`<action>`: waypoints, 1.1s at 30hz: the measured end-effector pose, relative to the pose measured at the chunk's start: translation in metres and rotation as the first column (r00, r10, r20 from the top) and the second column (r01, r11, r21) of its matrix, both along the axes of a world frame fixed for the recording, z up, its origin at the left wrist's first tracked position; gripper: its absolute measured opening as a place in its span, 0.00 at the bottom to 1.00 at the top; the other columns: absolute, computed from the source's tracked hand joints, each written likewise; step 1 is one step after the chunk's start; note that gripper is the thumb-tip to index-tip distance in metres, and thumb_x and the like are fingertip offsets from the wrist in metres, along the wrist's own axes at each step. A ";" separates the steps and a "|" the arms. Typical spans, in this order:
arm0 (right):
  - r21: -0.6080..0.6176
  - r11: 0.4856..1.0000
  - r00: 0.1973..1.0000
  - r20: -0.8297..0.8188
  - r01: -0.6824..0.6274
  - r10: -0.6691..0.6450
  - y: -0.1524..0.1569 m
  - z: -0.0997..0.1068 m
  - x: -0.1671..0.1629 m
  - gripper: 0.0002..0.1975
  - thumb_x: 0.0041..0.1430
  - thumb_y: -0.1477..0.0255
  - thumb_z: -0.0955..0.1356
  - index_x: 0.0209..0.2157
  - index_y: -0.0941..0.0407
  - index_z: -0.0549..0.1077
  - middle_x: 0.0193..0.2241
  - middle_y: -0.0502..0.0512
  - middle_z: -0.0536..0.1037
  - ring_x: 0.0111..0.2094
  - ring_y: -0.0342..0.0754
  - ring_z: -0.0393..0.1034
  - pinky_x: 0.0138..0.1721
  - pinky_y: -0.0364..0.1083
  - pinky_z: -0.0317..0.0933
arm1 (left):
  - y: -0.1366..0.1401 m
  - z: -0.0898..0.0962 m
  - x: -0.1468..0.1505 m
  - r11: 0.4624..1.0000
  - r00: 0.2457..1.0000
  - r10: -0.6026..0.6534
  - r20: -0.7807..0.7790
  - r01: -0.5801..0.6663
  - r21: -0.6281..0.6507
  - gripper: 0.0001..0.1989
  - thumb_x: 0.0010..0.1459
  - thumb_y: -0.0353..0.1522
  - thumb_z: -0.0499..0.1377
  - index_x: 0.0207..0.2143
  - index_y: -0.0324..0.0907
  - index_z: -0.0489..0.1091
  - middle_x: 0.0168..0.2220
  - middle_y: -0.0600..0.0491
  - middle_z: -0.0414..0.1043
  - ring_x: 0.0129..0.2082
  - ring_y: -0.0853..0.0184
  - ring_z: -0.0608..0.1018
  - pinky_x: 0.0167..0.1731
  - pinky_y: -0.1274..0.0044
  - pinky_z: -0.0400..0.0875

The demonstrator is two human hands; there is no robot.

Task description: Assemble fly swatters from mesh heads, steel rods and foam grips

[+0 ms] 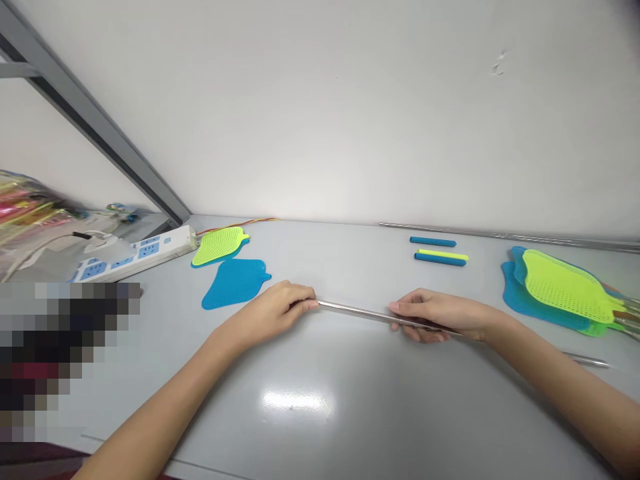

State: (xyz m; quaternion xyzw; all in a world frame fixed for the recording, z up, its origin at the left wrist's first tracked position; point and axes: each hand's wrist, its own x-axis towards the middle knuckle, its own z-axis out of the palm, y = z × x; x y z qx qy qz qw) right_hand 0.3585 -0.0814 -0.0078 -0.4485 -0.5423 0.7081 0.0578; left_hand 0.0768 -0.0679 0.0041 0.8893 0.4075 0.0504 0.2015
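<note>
My left hand (274, 308) is closed in a pinch on the left end of a thin, shiny metal rod (356, 310). Farther right, my right hand (440, 313) grips the same rod between thumb and fingers. The rod runs beneath my right wrist and forearm, and its far end shows beyond them. Left of my hands lie perforated fly swatter heads, a blue one (236, 283) in front and a yellow-green one (220, 245) overlapping another blue one.
Blue and yellow-green handle tubes (433, 241) lie behind my right hand. Long metal rods (475, 233) rest along the wall. Stacked swatters (565, 287) are at the right. A white power strip (170, 243) and a grey metal post (115, 140) stand at the left.
</note>
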 end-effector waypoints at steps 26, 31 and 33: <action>-0.026 1.000 0.994 -0.111 -0.006 0.003 0.005 -0.008 0.004 0.21 0.54 0.57 0.60 0.31 0.62 0.70 0.17 0.49 0.67 0.11 0.32 0.49 0.11 0.37 0.39 | -0.001 -0.003 0.001 0.999 0.999 0.027 0.017 -0.027 -0.034 0.17 0.61 0.37 0.41 0.26 0.41 0.63 0.22 0.57 0.64 0.25 0.71 0.66 0.27 0.79 0.56; -0.024 1.000 0.993 -0.116 -0.013 0.010 0.006 -0.010 0.005 0.21 0.55 0.58 0.60 0.31 0.62 0.70 0.17 0.50 0.68 0.10 0.32 0.49 0.11 0.37 0.40 | 0.000 -0.005 0.002 0.998 0.998 0.051 0.027 -0.050 -0.041 0.17 0.60 0.37 0.41 0.25 0.41 0.63 0.22 0.57 0.63 0.24 0.71 0.66 0.27 0.79 0.56; -0.024 1.000 0.993 -0.117 -0.014 0.011 0.006 -0.010 0.005 0.21 0.55 0.58 0.60 0.31 0.63 0.70 0.17 0.50 0.68 0.10 0.32 0.50 0.12 0.37 0.40 | 0.000 -0.006 0.002 0.998 0.998 0.053 0.032 -0.052 -0.042 0.18 0.60 0.38 0.41 0.24 0.41 0.62 0.21 0.58 0.63 0.23 0.71 0.66 0.27 0.79 0.56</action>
